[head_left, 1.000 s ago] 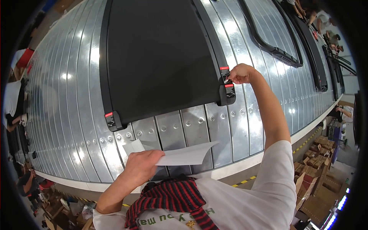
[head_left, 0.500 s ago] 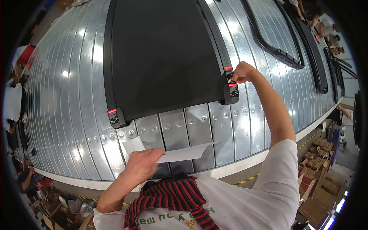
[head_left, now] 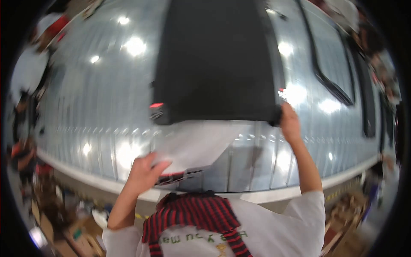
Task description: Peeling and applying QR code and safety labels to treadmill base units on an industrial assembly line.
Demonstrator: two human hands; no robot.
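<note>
On the slatted metal table (head_left: 102, 105), the black treadmill deck (head_left: 218, 64) lies with its long axis running straight forward; the right hand (head_left: 290, 123), the nearer one, is at its right near corner, finger closure too blurred to tell; the left hand (head_left: 144, 173) pinches a white label sheet (head_left: 195, 145), which spreads forward and rightward from those fingers toward the deck's near end.

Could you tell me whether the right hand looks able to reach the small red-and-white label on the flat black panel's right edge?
Probably yes: the right hand is just below the label in view, with nothing visible between them, though blurred.
</note>
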